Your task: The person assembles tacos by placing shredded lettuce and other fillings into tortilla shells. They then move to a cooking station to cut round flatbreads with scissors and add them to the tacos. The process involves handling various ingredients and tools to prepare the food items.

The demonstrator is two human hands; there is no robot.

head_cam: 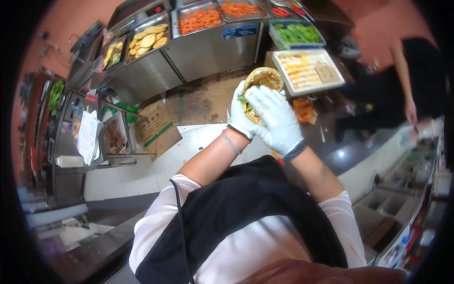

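A round split flatbread bun [267, 76] is held up in front of me, hinged wide apart, with its browned rim and pale inside showing. Green leaves [242, 98] stick out of its filling on the left side. My left hand [237, 110], in a white glove, cups the bun from below and the left. Across its lower half lies my right hand [278, 108], also gloved, with its fingers reaching into the fold and its thumb near the lower edge. Most of the filling is hidden under the right hand.
Beyond the hands, a steel counter carries a tray of flatbreads [149, 41] and trays of orange pieces [200, 19]. To the right stand a tub of green leaves [297, 33] and a white tray of pale rolls [305, 72]. A metal table [65, 133] is at left; a person [408, 81] stands at right.
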